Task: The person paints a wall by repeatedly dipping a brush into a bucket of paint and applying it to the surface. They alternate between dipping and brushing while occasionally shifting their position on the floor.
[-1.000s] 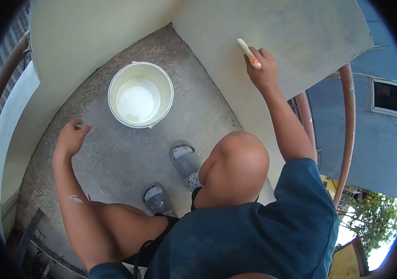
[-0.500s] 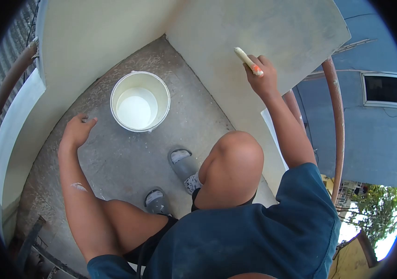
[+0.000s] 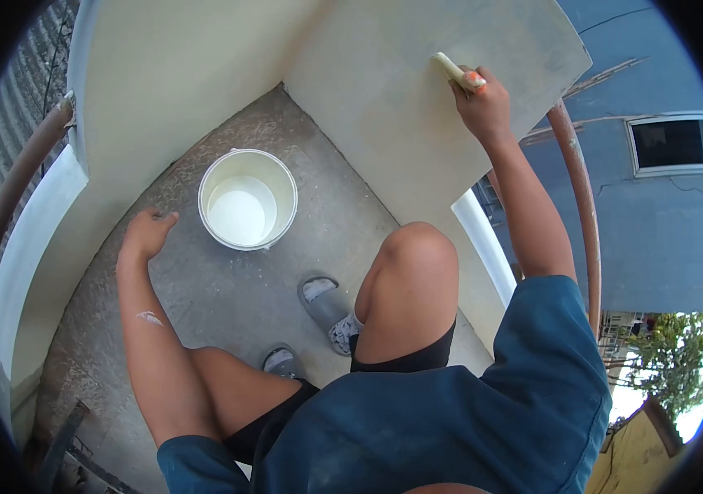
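Note:
My right hand (image 3: 483, 104) is closed around a paintbrush (image 3: 449, 66), its pale bristle end at the upper left and orange marks by my fingers. The brush lies against the off-white wall panel (image 3: 384, 107); whether its whole edge touches cannot be made out. My left hand (image 3: 147, 234) hangs in the air left of the bucket, holding nothing, thumb apart from loosely curled fingers. A white bucket (image 3: 289, 196) stands upright on the floor between the walls, with white paint (image 3: 242, 210) in its bottom. Neither hand touches the bucket.
The concrete floor (image 3: 228, 288) narrows to a corner between two low walls, the left wall (image 3: 162, 74) being cream. Brown metal rails (image 3: 579, 189) run outside both walls. My grey slippers (image 3: 324, 305) are just below the bucket. A dark metal piece (image 3: 63, 428) sits at lower left.
My right hand and the brush have moved up and right along the wall panel. My left hand has shifted slightly right and down, its fingers more curled. The view has tilted a little.

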Demonstrator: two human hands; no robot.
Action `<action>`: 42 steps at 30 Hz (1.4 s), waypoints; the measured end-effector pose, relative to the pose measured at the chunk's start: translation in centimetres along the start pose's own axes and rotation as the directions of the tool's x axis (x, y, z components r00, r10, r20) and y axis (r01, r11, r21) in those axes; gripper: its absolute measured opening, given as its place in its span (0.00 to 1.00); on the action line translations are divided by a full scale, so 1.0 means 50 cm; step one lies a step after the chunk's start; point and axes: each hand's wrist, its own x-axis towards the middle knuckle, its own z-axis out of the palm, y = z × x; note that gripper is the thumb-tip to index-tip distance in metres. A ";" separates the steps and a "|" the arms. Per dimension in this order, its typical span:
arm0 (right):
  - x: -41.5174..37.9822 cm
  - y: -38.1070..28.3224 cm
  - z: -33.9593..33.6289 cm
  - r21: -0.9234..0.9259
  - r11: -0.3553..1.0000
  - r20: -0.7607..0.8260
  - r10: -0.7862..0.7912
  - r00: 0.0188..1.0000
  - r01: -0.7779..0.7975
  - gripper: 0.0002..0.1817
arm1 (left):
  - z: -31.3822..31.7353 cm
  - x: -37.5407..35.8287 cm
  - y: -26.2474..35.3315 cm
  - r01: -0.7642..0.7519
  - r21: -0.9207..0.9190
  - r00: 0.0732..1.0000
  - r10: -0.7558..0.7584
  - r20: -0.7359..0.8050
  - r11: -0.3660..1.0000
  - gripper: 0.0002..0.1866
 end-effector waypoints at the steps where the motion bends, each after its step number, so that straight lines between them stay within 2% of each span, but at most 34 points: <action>1: 0.032 0.020 -0.019 -0.010 1.000 -0.094 0.012 0.995 -0.013 0.12 | -0.001 0.003 -0.002 -0.003 -0.007 1.000 0.003 -0.001 1.000 0.35; 2: 0.060 0.047 -0.049 -0.019 0.999 -0.183 0.031 0.983 -0.035 0.12 | -0.001 0.009 -0.009 -0.013 0.004 1.000 0.013 -0.004 1.000 0.35; 4: 0.109 0.071 -0.128 -0.180 0.966 -0.182 0.151 0.972 -0.184 0.13 | 0.001 0.015 -0.019 -0.029 0.016 1.000 0.029 -0.001 0.999 0.34; 5: 0.114 0.067 -0.144 -0.186 0.965 -0.182 0.151 0.972 -0.184 0.13 | 0.002 0.018 -0.024 -0.030 0.016 0.999 0.030 -0.015 0.999 0.34; 7: 0.113 0.054 -0.167 -0.074 0.993 -0.412 0.055 0.910 -0.093 0.12 | -0.001 0.013 -0.017 -0.032 0.015 0.999 0.032 -0.028 0.999 0.34; 9: 0.059 -0.005 -0.135 0.003 1.000 -0.382 0.023 0.924 -0.024 0.13 | -0.004 0.008 -0.007 -0.015 0.050 1.000 0.015 0.000 0.999 0.34; 10: 0.011 -0.034 -0.094 0.063 0.997 -0.318 -0.022 0.948 0.044 0.13 | 0.000 0.012 -0.004 -0.013 0.053 1.000 0.013 0.001 0.999 0.34; 11: -0.048 -0.076 -0.056 0.119 0.990 -0.145 0.087 0.986 -0.070 0.12 | 0.007 0.016 -0.003 -0.022 0.057 1.000 0.023 -0.016 0.998 0.34; 13: -0.185 -0.093 0.063 0.141 0.989 0.048 -0.041 0.998 0.034 0.13 | 0.017 0.015 0.005 -0.027 0.078 0.999 0.029 -0.029 0.997 0.34; 15: -0.288 -0.075 0.161 0.139 0.988 0.176 -0.085 0.981 0.060 0.16 | 0.025 0.007 0.026 -0.052 0.055 0.999 0.053 -0.011 0.997 0.34; 16: -0.292 -0.059 0.170 0.141 0.989 0.182 -0.068 0.981 0.043 0.16 | 0.025 0.008 0.032 -0.055 0.070 0.998 0.055 -0.001 0.996 0.34; 18: -0.286 -0.010 0.175 0.013 1.000 0.121 -0.003 0.993 0.001 0.16 | 0.022 0.006 0.035 -0.069 0.069 0.997 0.068 0.022 0.995 0.33; 19: -0.257 0.002 0.142 -0.017 1.000 0.022 -0.023 1.000 0.023 0.16 | 0.017 0.010 0.027 -0.071 0.087 0.997 0.068 0.039 0.994 0.33; 21: -0.175 0.003 0.029 -0.060 0.998 -0.181 -0.022 0.983 0.011 0.15 | 0.002 0.024 0.010 -0.058 -0.068 0.998 0.057 -0.013 0.996 0.31; 22: -0.146 -0.001 -0.013 -0.062 0.998 -0.290 -0.004 0.957 -0.014 0.14 | -0.003 0.025 0.014 -0.058 -0.062 0.998 0.057 -0.009 0.996 0.31; 24: -0.134 0.008 -0.039 -0.088 0.995 -0.393 0.002 0.920 -0.040 0.13 | -0.007 0.027 0.032 -0.144 -0.148 0.972 0.111 -0.209 0.979 0.28; 25: -0.147 -0.004 -0.029 -0.058 0.998 -0.376 0.013 0.927 -0.038 0.12 | -0.010 0.023 0.053 -0.140 -0.149 0.972 0.107 -0.208 0.979 0.28; 26: -0.179 -0.025 -0.001 0.054 0.992 -0.260 0.121 0.958 -0.111 0.13 | -0.011 0.021 0.077 -0.143 -0.136 0.954 0.099 -0.285 0.980 0.26; 27: -0.219 -0.034 0.044 0.052 0.997 -0.116 0.057 0.992 -0.051 0.14 | -0.009 0.016 0.097 -0.143 -0.122 0.928 0.091 -0.361 0.982 0.24; 28: -0.265 -0.039 0.103 0.107 0.994 -0.008 -0.025 1.000 0.026 0.15 | -0.005 0.015 0.114 -0.142 -0.125 0.927 0.087 -0.366 0.982 0.24; 29: -0.302 -0.036 0.157 0.129 0.989 0.155 -0.097 0.983 0.077 0.16 | 0.000 0.013 0.130 -0.147 -0.140 0.896 0.073 -0.438 0.979 0.22; 30: -0.303 -0.031 0.174 0.127 0.989 0.150 -0.095 0.984 0.076 0.16 | 0.005 0.010 0.146 -0.158 -0.152 0.859 0.061 -0.508 0.976 0.21; 32: -0.300 -0.021 0.206 0.033 0.999 0.084 0.025 0.996 -0.028 0.16 | 0.014 0.003 0.171 -0.208 -0.152 0.826 0.090 -0.557 0.966 0.20; 34: -0.236 -0.010 0.129 0.014 0.997 -0.113 0.082 0.990 -0.081 0.17 | 0.020 -0.004 0.187 -0.241 -0.154 0.798 0.106 -0.593 0.958 0.19; 36: -0.178 -0.006 0.047 -0.005 0.989 -0.345 0.138 0.928 -0.149 0.14 | 0.021 -0.006 0.202 -0.261 -0.202 0.787 0.087 -0.611 0.944 0.17; 37: -0.168 0.005 0.022 0.005 0.979 -0.369 0.189 0.910 -0.201 0.14 | 0.025 -0.005 0.204 -0.254 -0.201 0.789 0.083 -0.608 0.946 0.17; 38: -0.165 -0.004 -0.001 -0.116 0.982 -0.429 0.083 0.899 -0.146 0.16 | 0.028 -0.002 0.204 -0.269 -0.187 0.770 0.095 -0.631 0.945 0.17; 40: -0.196 -0.028 -0.004 -0.099 0.995 -0.368 -0.026 0.930 -0.011 0.20 | 0.023 -0.003 0.211 -0.285 -0.174 0.745 0.104 -0.659 0.943 0.16; 42: -0.264 -0.033 0.077 -0.187 0.980 -0.122 -0.089 0.989 0.065 0.22 | 0.018 -0.017 0.222 -0.305 -0.200 0.752 0.106 -0.651 0.931 0.16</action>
